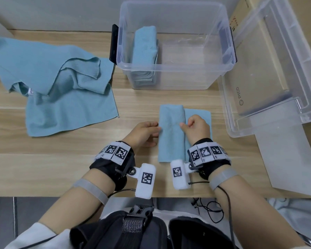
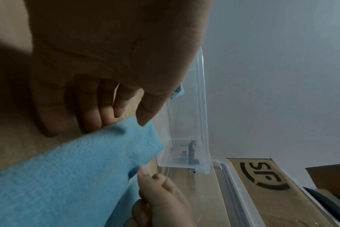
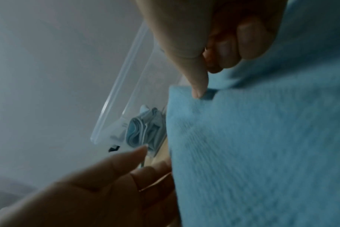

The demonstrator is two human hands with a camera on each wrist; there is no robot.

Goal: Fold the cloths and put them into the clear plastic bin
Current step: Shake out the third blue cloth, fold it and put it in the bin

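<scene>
Head view: we were mid-fold on the terry cloth (image 1: 171, 133) lying on the wooden table (image 1: 61, 168) before the clear plastic bin (image 1: 174, 72). Our left hand (image 1: 144, 134), fingers straight, pressed its left edge. Our right hand (image 1: 197, 127), fingers curled, pinched the folded layer.

Left wrist view: the soft, napped cloth lay under the straight fingers (image 2: 107, 112).

Right wrist view: the thumb (image 3: 198, 79) nipped a fold; we judged the next move to be turning the remaining flap over squarely.
</scene>
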